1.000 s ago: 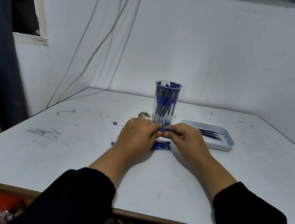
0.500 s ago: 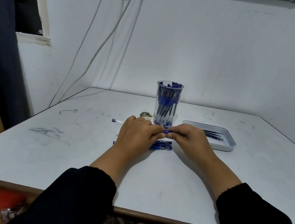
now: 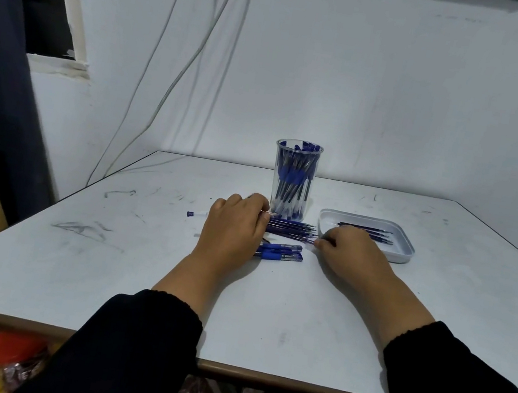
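A person's two hands work a bundle of thin refills (image 3: 291,230) lying across the middle of the bench (image 3: 101,272), toward its far edge. The left hand (image 3: 233,228) has its fingers (image 3: 258,204) curled round one end of the bundle; the right hand (image 3: 352,255) pinches the other end between clamped fingers (image 3: 325,241). Just behind stands a clear cup (image 3: 293,181) full of blue pens. Capped blue pens (image 3: 279,252) lie just nearer. A white tray (image 3: 402,251) with more refills sits beside the right hand, and a loose refill (image 3: 196,214) lies toward the left edge.
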`<state>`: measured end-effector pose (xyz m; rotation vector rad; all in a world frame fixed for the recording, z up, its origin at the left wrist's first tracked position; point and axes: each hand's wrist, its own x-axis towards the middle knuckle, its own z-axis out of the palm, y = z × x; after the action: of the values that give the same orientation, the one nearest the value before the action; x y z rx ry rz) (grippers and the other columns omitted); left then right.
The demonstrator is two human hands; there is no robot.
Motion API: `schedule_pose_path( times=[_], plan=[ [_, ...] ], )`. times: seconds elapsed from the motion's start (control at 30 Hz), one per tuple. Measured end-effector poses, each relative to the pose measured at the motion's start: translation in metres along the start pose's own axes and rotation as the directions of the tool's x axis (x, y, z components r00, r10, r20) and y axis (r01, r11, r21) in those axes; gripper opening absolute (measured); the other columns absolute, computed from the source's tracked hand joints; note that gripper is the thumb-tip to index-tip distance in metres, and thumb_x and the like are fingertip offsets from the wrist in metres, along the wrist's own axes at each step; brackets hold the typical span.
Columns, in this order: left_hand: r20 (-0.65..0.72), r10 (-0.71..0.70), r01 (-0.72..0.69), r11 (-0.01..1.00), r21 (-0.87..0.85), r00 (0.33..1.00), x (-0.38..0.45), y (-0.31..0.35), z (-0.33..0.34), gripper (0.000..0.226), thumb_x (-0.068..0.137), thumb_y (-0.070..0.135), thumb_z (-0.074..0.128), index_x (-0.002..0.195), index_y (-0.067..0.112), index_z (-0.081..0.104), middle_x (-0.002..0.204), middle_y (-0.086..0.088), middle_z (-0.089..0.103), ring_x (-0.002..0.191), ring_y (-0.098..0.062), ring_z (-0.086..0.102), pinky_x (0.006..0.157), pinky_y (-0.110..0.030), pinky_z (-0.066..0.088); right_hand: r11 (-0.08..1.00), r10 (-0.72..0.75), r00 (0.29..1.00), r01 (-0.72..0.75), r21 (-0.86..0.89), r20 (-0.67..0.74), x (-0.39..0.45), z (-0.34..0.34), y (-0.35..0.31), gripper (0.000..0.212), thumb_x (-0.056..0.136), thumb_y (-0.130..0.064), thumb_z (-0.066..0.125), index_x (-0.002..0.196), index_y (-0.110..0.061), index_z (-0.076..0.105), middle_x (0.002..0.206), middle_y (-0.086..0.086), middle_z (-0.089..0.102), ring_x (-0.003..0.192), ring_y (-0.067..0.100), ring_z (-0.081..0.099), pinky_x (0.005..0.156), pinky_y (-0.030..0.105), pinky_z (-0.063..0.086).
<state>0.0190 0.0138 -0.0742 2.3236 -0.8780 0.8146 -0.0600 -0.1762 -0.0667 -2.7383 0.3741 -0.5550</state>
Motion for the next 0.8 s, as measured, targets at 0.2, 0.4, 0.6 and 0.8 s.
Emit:
schedule_pose_path(
  times=[0.2, 0.4, 0.6, 0.8],
  plan=[
    [-0.019, -0.007, 0.007, 1.000, -0.030, 1.000, 0.000, -0.001, 0.001, 0.015, 0.098, 0.021, 0.042, 0.103, 0.016, 0.056, 0.092, 0.002, 0.061, 0.090, -0.020, 0.049, 0.082, -0.032, 0.029, 0.996, -0.002, 0.998, 0.009, -0.093, 0.069, 0.000, 0.000, -0.001, 0.029, 0.091, -0.030, 0.054, 0.086, -0.008, 0.073, 0.083, 0.009, 0.068, 0.076, 0.021, 0.061, 0.065, 0.031, 0.048],
    [-0.017, 0.076, -0.077, 0.991, -0.113, 0.997, -0.001, -0.003, 0.002, 0.024, 0.092, 0.002, 0.052, 0.111, 0.008, 0.064, 0.103, -0.006, 0.065, 0.095, -0.027, 0.053, 0.082, -0.028, 0.029, 0.998, -0.047, 0.998, 0.049, 0.046, -0.047, -0.006, -0.002, -0.004, 0.020, 0.091, -0.029, 0.056, 0.085, -0.017, 0.072, 0.081, -0.001, 0.067, 0.078, 0.018, 0.061, 0.066, 0.031, 0.049],
    [-0.045, 0.276, -0.278, 0.958, -0.064, 0.960, 0.002, -0.004, 0.005, 0.023, 0.084, 0.015, 0.060, 0.103, 0.018, 0.073, 0.078, -0.002, 0.064, 0.074, -0.024, 0.053, 0.065, -0.028, 0.033, 0.867, -0.028, 0.996, 0.069, 0.493, -0.091, -0.008, -0.004, -0.025, 0.020, 0.095, -0.032, 0.058, 0.089, -0.020, 0.073, 0.069, -0.007, 0.062, 0.063, 0.004, 0.054, 0.063, 0.025, 0.044],
    [-0.038, 0.266, -0.268, 0.958, -0.104, 0.963, 0.000, -0.001, 0.005, 0.014, 0.085, 0.020, 0.061, 0.095, 0.014, 0.068, 0.082, 0.001, 0.068, 0.079, -0.021, 0.055, 0.068, -0.033, 0.040, 0.761, -0.018, 0.999, -0.013, 0.649, 0.040, -0.010, 0.004, -0.034, 0.021, 0.096, -0.026, 0.058, 0.078, -0.022, 0.067, 0.068, -0.007, 0.062, 0.049, -0.010, 0.050, 0.049, 0.004, 0.035]
  ],
)
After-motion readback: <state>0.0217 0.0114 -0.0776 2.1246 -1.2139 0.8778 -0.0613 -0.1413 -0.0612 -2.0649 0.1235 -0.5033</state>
